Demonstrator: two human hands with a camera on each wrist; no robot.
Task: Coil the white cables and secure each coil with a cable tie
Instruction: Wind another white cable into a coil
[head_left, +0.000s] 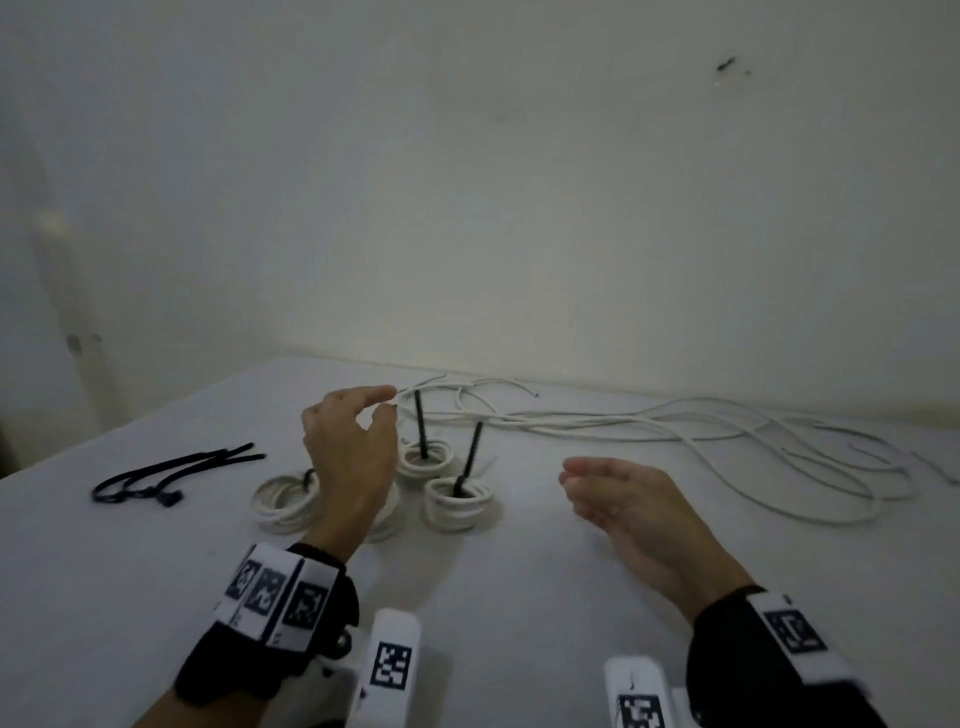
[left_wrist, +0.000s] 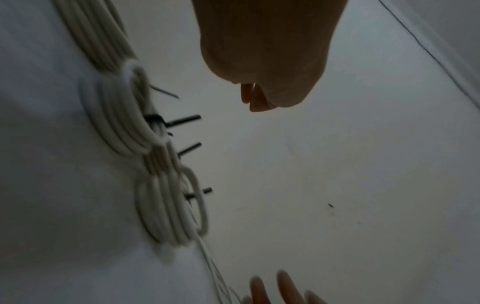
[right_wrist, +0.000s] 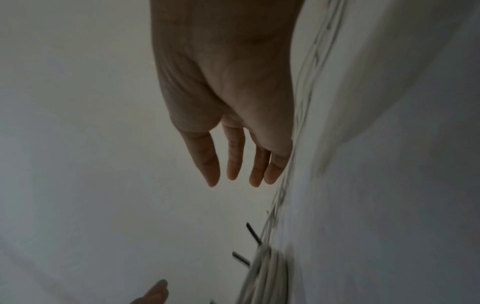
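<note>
Left hand (head_left: 349, 457) hovers over the coils (head_left: 453, 501), right hand (head_left: 623, 506) flat.

Both hands are bare, and each wrist carries a black strap with a white band (head_left: 270, 592) around it, printed with square black-and-white code markers. Under the left hand (head_left: 348, 457) a white camera block (head_left: 389, 662) with one such marker sticks out, and a similar white block (head_left: 636, 691) sits beside the right hand (head_left: 628, 512). The right forearm wears a black sleeve (head_left: 737, 665).
</note>
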